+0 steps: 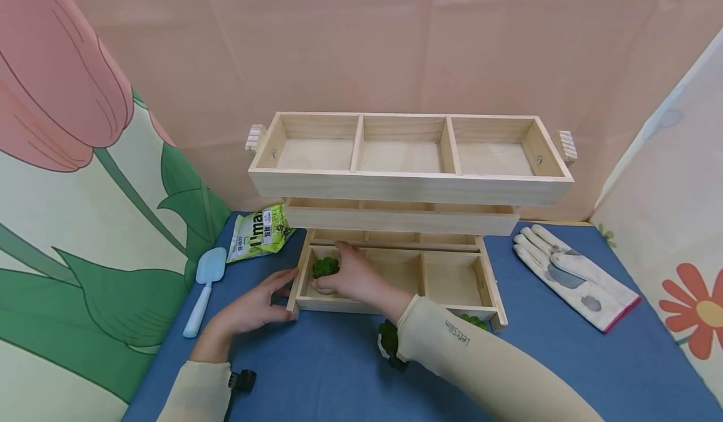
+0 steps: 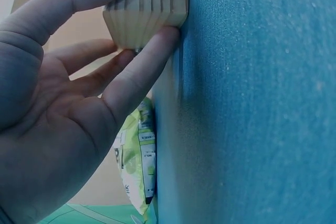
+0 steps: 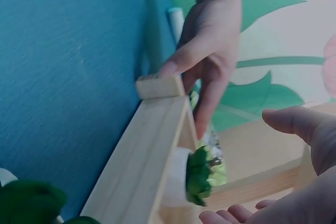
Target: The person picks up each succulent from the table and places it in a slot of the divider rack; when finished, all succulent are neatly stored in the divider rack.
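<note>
A small green potted plant (image 1: 326, 267) in a white pot (image 3: 176, 177) stands in the left compartment of the lowest tier of a wooden planter stand (image 1: 395, 306). My right hand (image 1: 353, 275) is over that compartment beside the plant. In the right wrist view its fingers (image 3: 239, 214) are spread loosely, apart from the plant. With thumb and fingers on either side, my left hand (image 1: 261, 301) grips the stand's front left corner, the end of a wooden side rail (image 2: 147, 17).
Two more green plants, one dark (image 1: 388, 337) and one lighter (image 1: 473, 321), are in front of the stand, partly hidden. A blue trowel (image 1: 204, 284) and a green-white bag (image 1: 261, 232) lie left. White gloves (image 1: 573, 274) lie right. Upper wooden tiers (image 1: 409, 186) overhang the lowest one.
</note>
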{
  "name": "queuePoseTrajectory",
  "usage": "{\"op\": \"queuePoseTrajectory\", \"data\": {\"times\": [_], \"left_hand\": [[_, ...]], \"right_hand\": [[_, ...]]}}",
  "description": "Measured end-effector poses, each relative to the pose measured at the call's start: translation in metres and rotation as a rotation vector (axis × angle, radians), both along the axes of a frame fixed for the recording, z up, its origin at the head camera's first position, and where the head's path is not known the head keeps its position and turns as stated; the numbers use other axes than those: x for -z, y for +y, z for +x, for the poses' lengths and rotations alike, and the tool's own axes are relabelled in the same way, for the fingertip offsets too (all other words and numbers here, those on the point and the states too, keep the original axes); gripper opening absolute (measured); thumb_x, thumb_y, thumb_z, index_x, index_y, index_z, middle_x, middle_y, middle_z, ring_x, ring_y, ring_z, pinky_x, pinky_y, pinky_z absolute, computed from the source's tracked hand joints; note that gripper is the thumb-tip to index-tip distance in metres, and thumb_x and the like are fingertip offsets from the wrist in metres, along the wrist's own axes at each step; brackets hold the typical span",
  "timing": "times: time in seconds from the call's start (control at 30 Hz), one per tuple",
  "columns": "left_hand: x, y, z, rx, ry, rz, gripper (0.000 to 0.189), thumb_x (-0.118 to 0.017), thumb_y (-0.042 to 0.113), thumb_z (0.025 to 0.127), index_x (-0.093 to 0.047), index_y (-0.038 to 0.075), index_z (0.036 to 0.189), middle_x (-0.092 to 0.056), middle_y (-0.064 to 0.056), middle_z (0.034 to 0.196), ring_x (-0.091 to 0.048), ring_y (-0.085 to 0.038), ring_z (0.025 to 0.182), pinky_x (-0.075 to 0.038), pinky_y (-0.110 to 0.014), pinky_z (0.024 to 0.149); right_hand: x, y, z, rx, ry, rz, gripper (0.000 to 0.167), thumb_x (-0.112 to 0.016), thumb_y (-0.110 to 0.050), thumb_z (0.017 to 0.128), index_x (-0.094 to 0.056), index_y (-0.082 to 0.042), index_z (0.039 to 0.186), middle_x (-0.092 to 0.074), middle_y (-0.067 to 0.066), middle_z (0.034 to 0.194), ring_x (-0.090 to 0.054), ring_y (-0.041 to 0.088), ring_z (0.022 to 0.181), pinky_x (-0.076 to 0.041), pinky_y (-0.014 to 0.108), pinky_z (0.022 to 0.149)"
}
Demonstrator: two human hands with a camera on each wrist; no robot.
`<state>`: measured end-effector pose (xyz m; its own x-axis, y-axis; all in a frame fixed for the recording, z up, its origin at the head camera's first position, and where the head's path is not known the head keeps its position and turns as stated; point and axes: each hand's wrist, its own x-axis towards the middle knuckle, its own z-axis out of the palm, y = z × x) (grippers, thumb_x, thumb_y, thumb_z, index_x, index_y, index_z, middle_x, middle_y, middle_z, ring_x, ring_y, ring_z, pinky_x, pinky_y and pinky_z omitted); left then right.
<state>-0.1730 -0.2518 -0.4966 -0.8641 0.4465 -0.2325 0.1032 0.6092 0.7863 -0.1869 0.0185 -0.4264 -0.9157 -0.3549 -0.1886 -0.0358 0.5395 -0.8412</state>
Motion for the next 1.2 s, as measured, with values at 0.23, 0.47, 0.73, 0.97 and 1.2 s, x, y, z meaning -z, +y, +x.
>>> {"op": "queuePoseTrajectory", "data": {"times": [0.23, 0.47, 0.73, 0.97, 1.2], "left_hand": [[0.000, 0.000, 0.000, -0.003, -0.003, 0.013, 0.099, -0.081, 0.025, 0.093, -0.023, 0.006, 0.171, -0.024, -0.025, 0.173, -0.052, -0.045, 0.144, -0.055, -0.037, 0.094], [0.000, -0.001, -0.001, -0.006, -0.005, 0.008, 0.100, -0.081, 0.025, 0.092, -0.022, 0.006, 0.171, -0.023, -0.024, 0.173, -0.052, -0.044, 0.144, -0.055, -0.036, 0.095], [0.000, 0.000, -0.001, -0.004, 0.002, -0.001, 0.101, -0.082, 0.026, 0.092, -0.022, 0.007, 0.171, -0.024, -0.024, 0.173, -0.052, -0.044, 0.145, -0.055, -0.037, 0.095], [-0.001, 0.000, 0.000, -0.007, -0.010, 0.000, 0.101, -0.081, 0.027, 0.092, -0.021, 0.008, 0.171, -0.022, -0.024, 0.174, -0.051, -0.044, 0.146, -0.054, -0.038, 0.096], [0.000, 0.000, 0.000, -0.005, -0.012, 0.006, 0.101, -0.082, 0.027, 0.092, -0.021, 0.008, 0.171, -0.023, -0.024, 0.173, -0.052, -0.043, 0.145, -0.055, -0.037, 0.095]], "right_hand": [[-0.015, 0.011, 0.016, -0.041, -0.016, -0.112, 0.098, -0.084, -0.032, 0.091, -0.030, -0.004, 0.167, -0.041, 0.019, 0.169, -0.045, 0.043, 0.154, -0.046, 0.057, 0.118], [-0.031, 0.028, 0.034, -0.042, 0.007, -0.146, 0.093, -0.085, -0.030, 0.091, -0.035, -0.005, 0.165, -0.045, 0.020, 0.165, -0.046, 0.042, 0.153, -0.046, 0.058, 0.118], [-0.044, 0.058, 0.054, 0.001, 0.040, -0.164, 0.092, -0.087, -0.027, 0.088, -0.038, -0.008, 0.164, -0.049, 0.014, 0.163, -0.050, 0.036, 0.149, -0.044, 0.056, 0.120], [-0.044, 0.085, 0.069, 0.064, 0.083, -0.168, 0.093, -0.089, -0.024, 0.088, -0.039, -0.006, 0.163, -0.045, 0.016, 0.163, -0.045, 0.036, 0.151, -0.040, 0.060, 0.122], [-0.041, 0.108, 0.084, 0.089, 0.067, -0.155, 0.092, -0.086, -0.029, 0.092, -0.033, -0.013, 0.165, -0.038, 0.011, 0.168, -0.038, 0.036, 0.158, -0.036, 0.060, 0.125]]}}
